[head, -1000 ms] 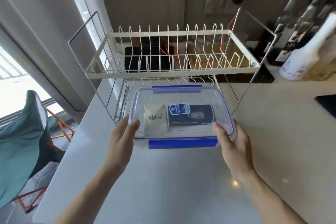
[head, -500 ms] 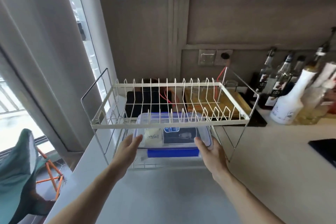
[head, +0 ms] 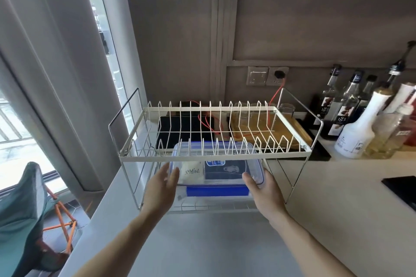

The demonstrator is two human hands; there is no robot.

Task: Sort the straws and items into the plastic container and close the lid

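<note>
Item one: the plastic container (head: 216,164), clear with its lid on and a blue latch (head: 218,191) along the near edge. We find it on the lower tier of the wire dish rack (head: 213,156), between our two hands and beneath the rack's upper shelf of white prongs. Through the lid we read a white packet marked "Mini" (head: 191,172) just beyond our left thumb, and a dark blue box (head: 227,170) beside it, nearer our right thumb.

Item two: our left hand (head: 161,189), released, fingers straight and relaxed, lying against or just off the container's left end; we cannot tell whether it touches.

Item three: our right hand (head: 264,191), grasping the container's near right corner, thumb laid over the lid's edge, fingers hidden behind the wall.

Item four: the pale tabletop (head: 202,243) under both forearms, carrying the rack.

Item five: well to the right of our right hand, a cluster of bottles (head: 360,123), one white, several dark glass, against the wall. Beyond the rack, a black slab and a red cable (head: 275,94) running up to a wall socket. Far left of our left hand, a window and a green folding chair (head: 20,209).
</note>
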